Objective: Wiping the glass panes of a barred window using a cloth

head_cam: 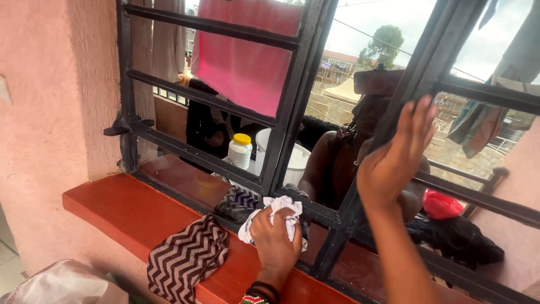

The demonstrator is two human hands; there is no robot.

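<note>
Head view: left hand [275,236] grips white cloth [281,211] — right hand [396,157], spread, hides the frame [292,90].

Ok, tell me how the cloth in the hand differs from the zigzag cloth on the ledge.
The white cloth is crumpled and gripped by the left hand at the window frame; the zigzag cloth lies loose, untouched, draping over the red ledge. The white cloth is pale with faint marks; the zigzag cloth is dark brown with light chevrons. Both rest on the ledge.

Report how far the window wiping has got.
Done: nothing shows as finished. In hand: the left hand presses a crumpled white cloth against the black metal window frame at the sill, while the right hand braces the open pane. Left: upper bars, untouched by either hand.
</note>
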